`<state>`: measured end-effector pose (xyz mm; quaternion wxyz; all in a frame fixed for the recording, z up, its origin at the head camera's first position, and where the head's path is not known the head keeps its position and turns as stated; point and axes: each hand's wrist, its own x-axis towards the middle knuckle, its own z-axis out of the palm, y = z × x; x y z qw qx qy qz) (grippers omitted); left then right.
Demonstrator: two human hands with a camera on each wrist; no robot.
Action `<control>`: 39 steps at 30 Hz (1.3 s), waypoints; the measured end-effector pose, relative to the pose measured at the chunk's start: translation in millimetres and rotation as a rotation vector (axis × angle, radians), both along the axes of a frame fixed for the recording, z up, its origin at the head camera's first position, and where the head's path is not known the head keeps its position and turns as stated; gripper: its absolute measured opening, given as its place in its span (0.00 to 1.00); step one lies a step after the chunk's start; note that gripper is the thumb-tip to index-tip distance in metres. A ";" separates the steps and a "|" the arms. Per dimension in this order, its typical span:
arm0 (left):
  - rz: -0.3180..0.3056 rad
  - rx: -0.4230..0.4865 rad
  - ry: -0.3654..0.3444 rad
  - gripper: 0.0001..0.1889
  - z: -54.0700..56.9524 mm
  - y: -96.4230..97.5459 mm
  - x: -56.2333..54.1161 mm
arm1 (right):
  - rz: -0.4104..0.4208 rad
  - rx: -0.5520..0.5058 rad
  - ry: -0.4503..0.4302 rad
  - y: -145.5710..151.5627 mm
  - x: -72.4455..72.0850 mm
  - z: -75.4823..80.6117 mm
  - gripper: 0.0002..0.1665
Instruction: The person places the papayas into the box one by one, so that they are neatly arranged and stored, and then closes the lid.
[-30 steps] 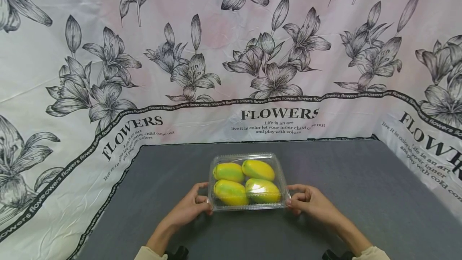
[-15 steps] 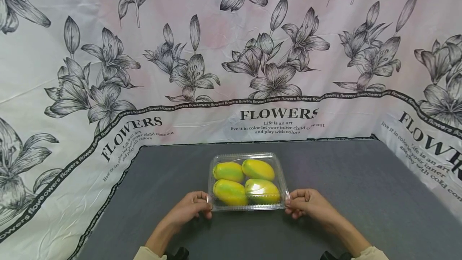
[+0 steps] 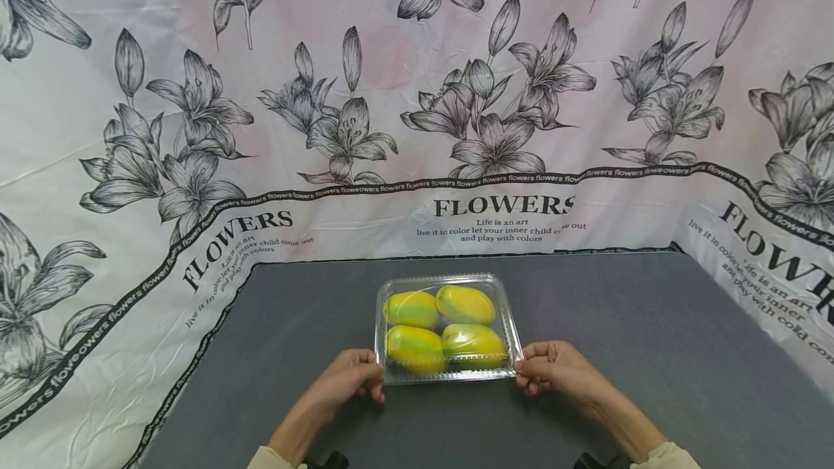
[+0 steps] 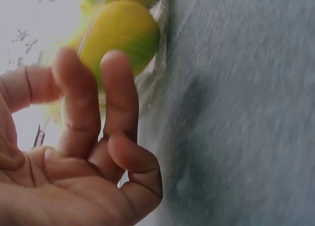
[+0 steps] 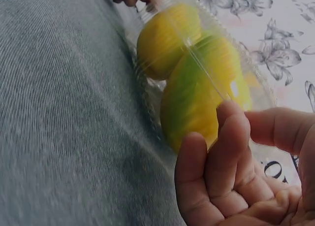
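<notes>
A clear plastic clamshell box holds several yellow-green mangoes in the middle of the grey table. My left hand pinches the box's front left corner; in the left wrist view its thumb and index finger meet at the plastic edge, beside a mango. At the front right corner my right hand grips the edge between thumb and index finger, the other fingers curled below. The right wrist view shows the lid's seam running over the mangoes down to my fingertips.
The grey tabletop lies around the box. Behind it and along both sides hangs a white and pink cloth with printed flowers and lettering. Dark wrist mounts show at the bottom edge by the pale sleeves.
Both hands have slid down along the box's sides to its front corners. The box now shows slightly larger, its front rim a little lower in the head view, and the mangoes look slightly shifted.
</notes>
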<state>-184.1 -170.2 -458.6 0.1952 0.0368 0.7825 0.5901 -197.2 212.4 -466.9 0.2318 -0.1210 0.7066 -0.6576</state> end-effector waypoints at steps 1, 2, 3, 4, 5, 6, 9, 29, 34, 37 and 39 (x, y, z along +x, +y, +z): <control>0.007 0.002 0.000 0.07 0.1 1.0 0.3 | -0.003 -0.001 -0.003 -0.5 0.0 -0.1 0.05; 0.012 0.005 -0.001 0.07 0.6 1.8 0.7 | -0.005 -0.001 -0.005 -0.8 -0.2 -0.3 0.05; 0.015 0.009 -0.003 0.07 0.8 2.1 0.9 | -0.004 -0.004 -0.008 -1.0 -0.3 -0.6 0.05; 0.015 0.008 -0.005 0.07 1.1 2.2 1.1 | 0.001 -0.010 -0.009 -1.0 -0.3 -0.9 0.04; 0.013 0.006 -0.009 0.07 1.5 1.8 1.1 | 0.006 -0.015 -0.013 -0.9 -0.3 -1.0 0.04; 0.006 0.007 -0.014 0.07 1.7 0.8 1.0 | 0.014 -0.019 -0.017 -0.7 -0.4 -1.1 0.04; -0.025 0.011 -0.029 0.08 1.7 -3.1 0.4 | 0.029 -0.023 -0.028 0.2 -0.4 -0.3 0.04; -0.065 0.007 -0.062 0.08 3.1 -11.7 -4.0 | 0.045 -0.008 -0.052 4.2 -3.2 2.2 0.08; -0.093 0.039 -0.069 0.09 2.8 -14.9 -4.4 | 0.071 -0.065 -0.071 7.5 -4.0 4.2 0.10; -0.105 0.066 -0.087 0.10 3.4 -16.5 -5.0 | 0.027 -0.038 -0.065 9.1 -4.9 6.4 0.15; -0.103 0.074 -0.095 0.10 4.7 -18.4 -5.1 | -0.038 0.031 -0.033 9.1 -5.1 8.6 0.21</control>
